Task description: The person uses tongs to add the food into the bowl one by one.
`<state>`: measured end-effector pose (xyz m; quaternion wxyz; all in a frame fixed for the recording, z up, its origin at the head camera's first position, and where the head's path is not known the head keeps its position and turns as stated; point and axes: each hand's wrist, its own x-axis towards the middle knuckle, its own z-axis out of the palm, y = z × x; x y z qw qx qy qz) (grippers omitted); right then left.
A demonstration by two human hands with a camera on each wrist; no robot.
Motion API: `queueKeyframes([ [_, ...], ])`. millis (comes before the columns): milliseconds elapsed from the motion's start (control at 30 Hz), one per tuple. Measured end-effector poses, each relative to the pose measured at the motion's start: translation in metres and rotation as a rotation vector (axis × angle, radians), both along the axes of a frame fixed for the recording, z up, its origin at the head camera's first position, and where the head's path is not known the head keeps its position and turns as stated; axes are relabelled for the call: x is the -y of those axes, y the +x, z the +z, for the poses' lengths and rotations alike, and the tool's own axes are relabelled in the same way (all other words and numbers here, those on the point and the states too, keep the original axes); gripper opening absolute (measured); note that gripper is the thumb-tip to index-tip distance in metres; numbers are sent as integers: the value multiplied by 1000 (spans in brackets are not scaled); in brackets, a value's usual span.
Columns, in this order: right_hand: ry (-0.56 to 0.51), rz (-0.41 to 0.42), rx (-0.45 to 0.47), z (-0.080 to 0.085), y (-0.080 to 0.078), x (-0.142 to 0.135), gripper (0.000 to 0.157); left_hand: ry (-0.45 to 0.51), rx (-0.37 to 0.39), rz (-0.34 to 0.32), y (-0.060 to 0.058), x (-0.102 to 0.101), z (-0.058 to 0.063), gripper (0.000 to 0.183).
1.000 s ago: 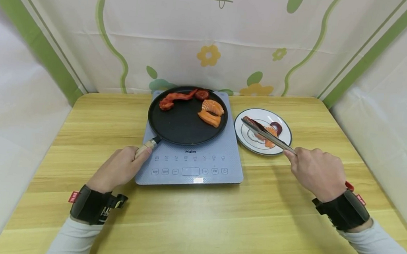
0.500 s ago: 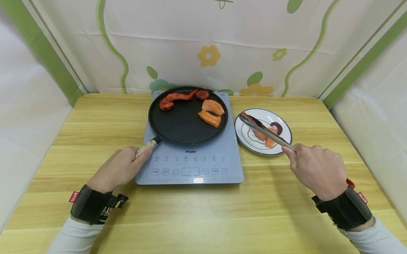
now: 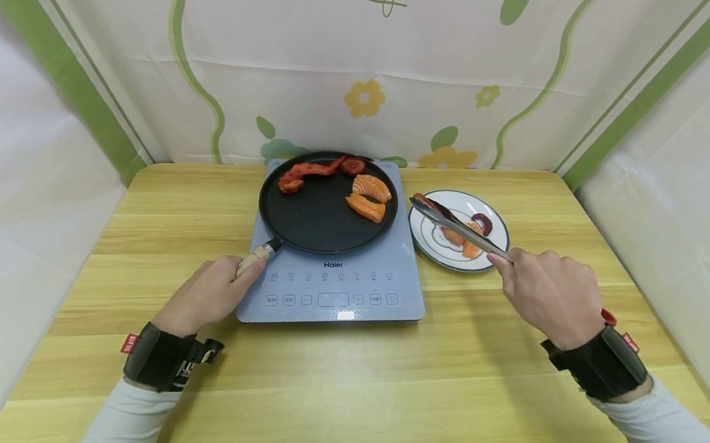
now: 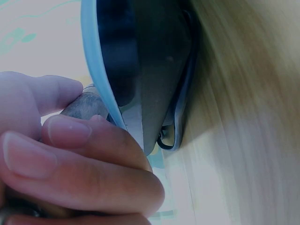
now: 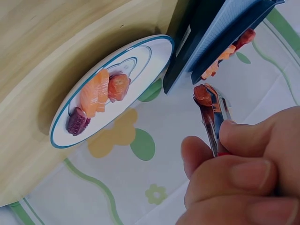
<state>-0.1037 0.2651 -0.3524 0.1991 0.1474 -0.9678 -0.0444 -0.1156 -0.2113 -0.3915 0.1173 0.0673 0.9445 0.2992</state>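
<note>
My left hand grips the wooden handle of a black frying pan. In the pan lie a long red piece of meat, a round red piece and two salmon slices. With my right hand I hold metal tongs, their tips over the near-left rim of a white plate. A reddish piece of food is pinched in the tips. On the plate rest salmon slices, a red-orange piece and a curved dark purple piece.
Under the pan is a grey-blue induction cooker with touch buttons along its front. It stands on a wooden table, and the plate sits close to its right side. A patterned curtain hangs right behind the table's back edge.
The tongs and the piece of food in them have moved left across the plate toward the pan, my right hand shifting slightly with them. My left hand and the pan stay put.
</note>
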Motion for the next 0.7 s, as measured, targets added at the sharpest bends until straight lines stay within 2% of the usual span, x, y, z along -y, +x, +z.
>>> queueKeyframes([
  [400, 19, 65, -102, 1, 1, 10, 46, -3, -6, -1, 1, -1, 2, 62],
  [700, 25, 81, -72, 2, 2, 16, 46, -3, 3, 2, 0, 0, 1, 63],
])
